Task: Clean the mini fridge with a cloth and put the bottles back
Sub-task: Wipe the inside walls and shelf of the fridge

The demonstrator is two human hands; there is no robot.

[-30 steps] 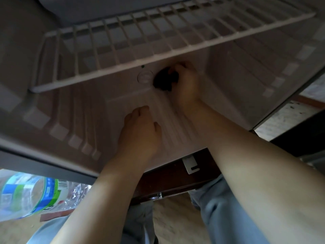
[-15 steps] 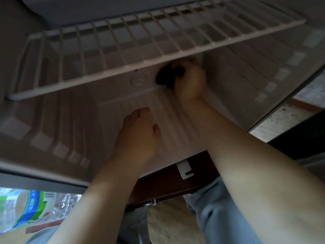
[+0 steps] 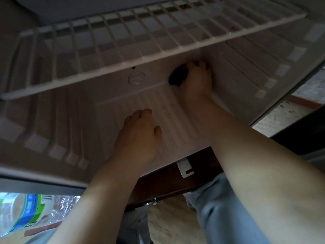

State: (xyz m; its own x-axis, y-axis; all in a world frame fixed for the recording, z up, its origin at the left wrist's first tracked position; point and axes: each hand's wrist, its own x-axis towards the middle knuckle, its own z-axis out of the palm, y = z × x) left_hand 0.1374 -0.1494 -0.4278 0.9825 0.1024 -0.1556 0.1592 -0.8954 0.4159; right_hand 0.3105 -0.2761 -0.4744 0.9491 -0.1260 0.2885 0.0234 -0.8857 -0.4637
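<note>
The dark cloth (image 3: 178,76) sits bunched at the back right of the mini fridge (image 3: 246,73), pressed where the ribbed floor (image 3: 175,118) meets the rear wall. The right hand (image 3: 197,81) holds it, fingers (image 3: 200,63) curled over the top of the wad, with most of the cloth showing to the left of the knuckles. The right forearm reaches in from the lower right across the front lip of the fridge.

The left hand (image 3: 139,136) lies palm down on the floor, nearer the front and left of the right arm; its fingers (image 3: 142,112) are loosely bent and together, the thumb out to the side, holding nothing.

On the rear wall, left of the cloth, is a round moulded circle (image 3: 136,78) with a small green dot (image 3: 133,68) just above it. A white wire shelf (image 3: 112,50) spans the compartment above both hands.

A white bracket (image 3: 184,167) hangs at the front edge of the fridge, over a dark brown wooden board (image 3: 165,185). A clear plastic water bottle (image 3: 21,213) with a blue and green label lies on its side outside the fridge at the lower left. The person's legs in blue jeans (image 3: 219,212) show at the bottom of the view
</note>
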